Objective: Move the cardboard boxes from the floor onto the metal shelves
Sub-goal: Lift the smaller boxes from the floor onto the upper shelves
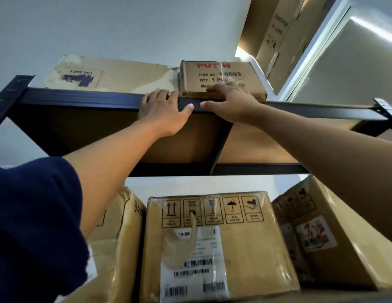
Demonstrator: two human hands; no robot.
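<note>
Far left, low in the view: a dark blue sleeve (35,226), bare forearm rising from it toward the top shelf beam (81,98) of the black metal rack. Above that beam, on the left: a wide, flat cardboard box (116,74), worn at the corners, printed upside down with "UN 3481". Left hand (164,112) laid over the beam's front edge, fingers curled over the top and thumb stretched along the beam's face toward the right; whether the fingertips reach the flat box behind, hard to tell from below. Just right of it, right hand (230,103) with thumb on the beam and fingers spread flat against the lower front face of a small cardboard box (221,78), pressing rather than gripping. That small box, red-lettered with "ITEM NO" and "QTY : 1", standing on the top shelf at its front edge, touching the flat box on its left side. Below, on the next shelf down: a tan box (118,248) on the left, partly hidden by the sleeve; a middle taped box (245,243) with handling symbols and barcode labels; a right box (322,232) with a red-marked sticker, turned at an angle. Far upper right, beyond the rack: tall brown cartons (278,36) against the wall.
</note>
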